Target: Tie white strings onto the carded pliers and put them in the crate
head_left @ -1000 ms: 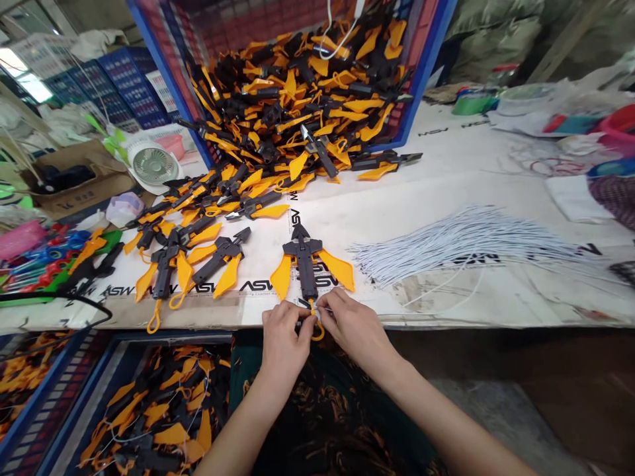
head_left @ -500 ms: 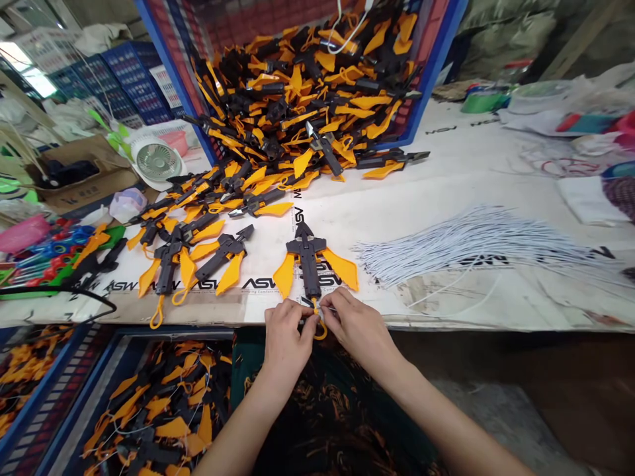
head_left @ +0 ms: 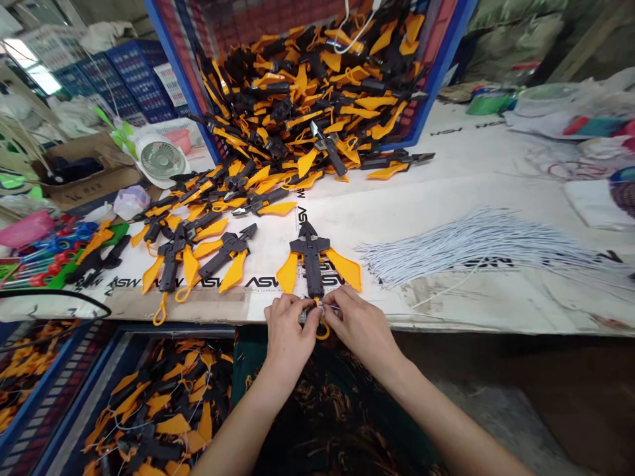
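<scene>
A black toy with orange wings lies flat on the table before me, its pointed tip facing away. Its orange loop hangs at the front edge between my hands. My left hand is closed at the left of the loop's neck, thumb against forefinger; what it pinches is mostly hidden. My right hand pinches from the right, with a short bit of white string showing by its fingers. Further right lies a bundle of white strings. Similar toys rest to the left.
A blue-rimmed crate tipped toward me spills a heap of toys onto the table. Below the table edge, another crate holds more toys with strings. A small fan and a cardboard box stand at the left.
My hands stay at the orange loop with small finger movements. A dark piece by my left fingertips no longer shows clearly. The whole view has shifted slightly.
</scene>
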A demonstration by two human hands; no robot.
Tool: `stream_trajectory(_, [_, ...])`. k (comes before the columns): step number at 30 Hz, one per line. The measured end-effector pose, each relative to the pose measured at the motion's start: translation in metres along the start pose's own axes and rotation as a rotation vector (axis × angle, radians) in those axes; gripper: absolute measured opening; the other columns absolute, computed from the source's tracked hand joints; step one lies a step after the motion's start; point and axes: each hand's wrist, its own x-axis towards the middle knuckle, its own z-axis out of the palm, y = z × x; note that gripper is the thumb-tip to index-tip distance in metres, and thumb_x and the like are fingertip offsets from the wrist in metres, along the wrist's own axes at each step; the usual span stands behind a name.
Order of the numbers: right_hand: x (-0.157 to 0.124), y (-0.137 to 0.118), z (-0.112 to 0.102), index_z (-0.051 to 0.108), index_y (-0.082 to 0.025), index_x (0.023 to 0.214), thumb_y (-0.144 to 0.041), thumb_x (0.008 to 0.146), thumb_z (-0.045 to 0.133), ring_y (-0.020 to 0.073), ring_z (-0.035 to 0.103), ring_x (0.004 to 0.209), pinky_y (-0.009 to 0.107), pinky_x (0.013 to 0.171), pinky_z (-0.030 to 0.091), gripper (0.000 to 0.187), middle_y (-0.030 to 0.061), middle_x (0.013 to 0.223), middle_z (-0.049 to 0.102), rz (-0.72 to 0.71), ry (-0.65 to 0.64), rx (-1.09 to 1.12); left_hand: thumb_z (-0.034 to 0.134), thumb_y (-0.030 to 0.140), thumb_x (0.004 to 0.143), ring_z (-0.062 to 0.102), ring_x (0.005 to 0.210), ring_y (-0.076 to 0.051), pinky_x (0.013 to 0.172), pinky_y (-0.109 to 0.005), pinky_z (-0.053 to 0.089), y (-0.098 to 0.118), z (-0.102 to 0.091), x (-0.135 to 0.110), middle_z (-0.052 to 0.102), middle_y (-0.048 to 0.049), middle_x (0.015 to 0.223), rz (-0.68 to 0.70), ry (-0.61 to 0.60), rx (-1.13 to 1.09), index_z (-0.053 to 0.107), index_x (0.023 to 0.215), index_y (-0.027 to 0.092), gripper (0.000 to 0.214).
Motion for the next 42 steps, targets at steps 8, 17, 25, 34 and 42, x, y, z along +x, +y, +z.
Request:
stream_trajectory(8, [-0.002,0.000,-0.002,0.060,-0.020,0.088,-0.023,0.092,0.053,0.0124,0.060,0.061,0.026,0.060,0.042,0.008,-0.0001,0.089,0.063,-0.005,-0.021,0.092,0.066,0.025,0.087,0.060,0.095,-0.023,0.086,-0.039,0.038,-0.001,0.003,0.002,0.067,-0.0033,0.094,0.006,-0.024,-0.027,0.073,0.096,0.025,0.011])
stream_trajectory(17, [0.001,0.004,-0.007,0.060,-0.020,0.097,-0.019,0.096,0.046,0.0202,0.066,0.087,0.030,0.073,0.049,0.015,0.0048,0.096,0.066,-0.066,-0.083,0.176,0.057,0.024,0.092,0.062,0.096,-0.023,0.086,-0.038,0.039,-0.007,-0.002,0.003,0.069,-0.0035,0.096,0.045,-0.081,-0.071,0.069,0.099,0.024,0.013])
stream_trajectory(25, [0.002,-0.001,0.005,0.058,-0.021,0.097,-0.020,0.095,0.048,0.0223,0.068,0.083,0.034,0.073,0.050,0.010,0.0045,0.089,0.070,0.006,0.036,0.232,0.050,0.016,0.093,0.063,0.093,-0.024,0.080,-0.037,0.039,-0.006,-0.006,0.019,0.066,-0.0054,0.093,0.029,-0.194,0.074,0.059,0.091,0.019,0.009])
stream_trajectory(34, [0.003,-0.003,-0.008,0.066,-0.021,0.109,-0.020,0.096,0.052,0.0246,0.061,0.092,0.041,0.084,0.051,0.019,0.0091,0.101,0.066,-0.234,0.085,0.132,0.051,0.016,0.091,0.061,0.091,-0.022,0.079,-0.034,0.039,-0.006,-0.009,0.019,0.064,-0.0032,0.087,0.117,-0.211,-0.044,0.062,0.085,0.021,0.013])
stream_trajectory(42, [0.000,0.009,-0.012,0.070,-0.018,0.107,-0.023,0.097,0.051,0.0228,0.063,0.085,0.036,0.073,0.055,0.022,0.0084,0.091,0.064,-0.179,0.048,0.116,0.055,0.031,0.090,0.053,0.073,-0.016,0.070,-0.028,0.042,-0.030,-0.052,0.016,0.056,-0.0004,0.075,0.091,0.024,-0.337,0.059,0.075,0.020,0.019])
